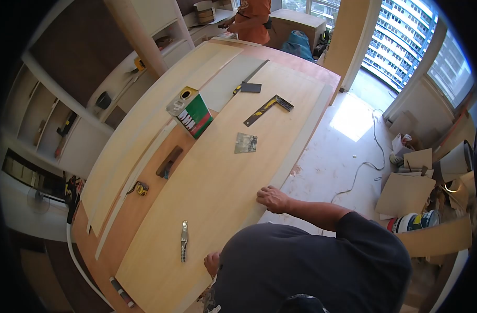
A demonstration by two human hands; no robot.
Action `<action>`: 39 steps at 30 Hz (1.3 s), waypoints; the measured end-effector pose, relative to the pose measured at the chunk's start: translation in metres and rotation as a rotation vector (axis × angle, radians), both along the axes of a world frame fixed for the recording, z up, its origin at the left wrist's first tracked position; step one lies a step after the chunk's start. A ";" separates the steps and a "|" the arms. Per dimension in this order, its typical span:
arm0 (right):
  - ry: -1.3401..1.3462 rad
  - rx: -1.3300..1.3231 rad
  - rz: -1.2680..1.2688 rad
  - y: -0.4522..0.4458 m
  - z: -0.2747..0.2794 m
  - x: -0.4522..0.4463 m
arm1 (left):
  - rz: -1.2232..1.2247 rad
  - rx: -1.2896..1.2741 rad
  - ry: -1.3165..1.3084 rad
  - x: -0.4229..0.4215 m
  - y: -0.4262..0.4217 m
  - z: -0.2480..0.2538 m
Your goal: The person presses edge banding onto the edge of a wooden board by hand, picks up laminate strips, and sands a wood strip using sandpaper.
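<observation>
My right hand [272, 200] is closed at the near edge of a large pale wood panel [212, 177], its fingers curled over the pale strip there. Farther down that edge my left hand [212, 263] is partly hidden by my dark shirt; its fingers are bent against the panel's edge. Left of it lies a narrow metal tool [184, 241] with a dark ridged end. Beyond my right hand rest a flat metal scraper blade [246, 143], a carpenter's square [269, 109] and a small dark rectangular block [250, 87].
A green metal can [192, 115], a wooden hand plane [169, 161] and a tape measure [141, 188] sit along the panel's far side. A person in orange [253, 21] stands beyond the table. Cardboard scraps [405, 194], buckets [416, 221] and a cord [361, 169] lie on the right.
</observation>
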State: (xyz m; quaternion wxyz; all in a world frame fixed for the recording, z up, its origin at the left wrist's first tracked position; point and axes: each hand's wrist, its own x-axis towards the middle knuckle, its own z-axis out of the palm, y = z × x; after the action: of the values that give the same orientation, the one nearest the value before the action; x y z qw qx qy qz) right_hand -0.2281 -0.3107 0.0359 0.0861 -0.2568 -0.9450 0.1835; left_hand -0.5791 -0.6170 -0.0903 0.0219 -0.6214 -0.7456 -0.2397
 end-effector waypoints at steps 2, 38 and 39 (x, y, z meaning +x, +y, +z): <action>0.003 0.001 -0.002 0.001 -0.004 0.000 | 0.006 0.015 0.021 0.010 0.000 0.013; 0.106 0.056 -0.004 -0.009 -0.010 0.007 | -0.091 -0.326 -0.043 0.001 -0.016 0.093; 0.103 0.067 -0.019 -0.012 -0.010 0.007 | -0.096 -0.338 -0.021 -0.002 -0.011 0.096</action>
State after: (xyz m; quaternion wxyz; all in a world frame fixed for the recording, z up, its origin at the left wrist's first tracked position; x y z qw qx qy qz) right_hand -0.2214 -0.3226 0.0261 0.1447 -0.2528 -0.9425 0.1641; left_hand -0.5807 -0.6281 0.0054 -0.1021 -0.6486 -0.7449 -0.1183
